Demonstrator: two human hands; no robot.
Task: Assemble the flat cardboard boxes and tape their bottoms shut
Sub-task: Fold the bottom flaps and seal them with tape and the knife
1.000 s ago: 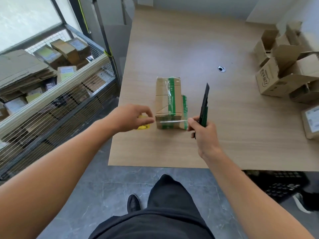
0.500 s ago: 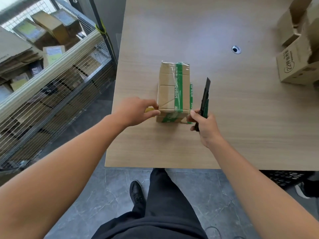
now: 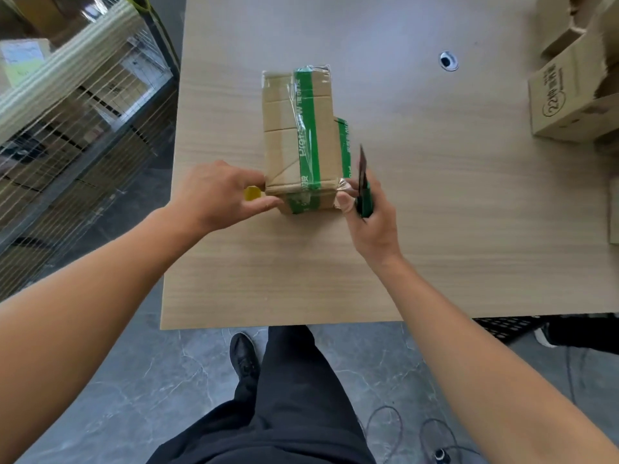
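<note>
The box point(image 3: 284, 142), lying near the table's point(image 3: 452, 229) front edge, is steadied by my left hand point(image 3: 217, 195) pinching its near left corner, a yellow roll point(image 3: 252, 193) showing in its crook, while my right hand point(image 3: 373, 226), clamped round the knife point(image 3: 363, 185), thumbs the green tape's point(image 3: 310, 135) loose end down, blade tilted clear.

Black trousers point(image 3: 291, 413) are worn, seen at 6 o'clock, a black shoe point(image 3: 246, 360) beside them towards 7 o'clock. The left hand point(image 3: 217, 195), right hand point(image 3: 371, 226) and forearms point(image 3: 100, 296) are left bare.
</note>
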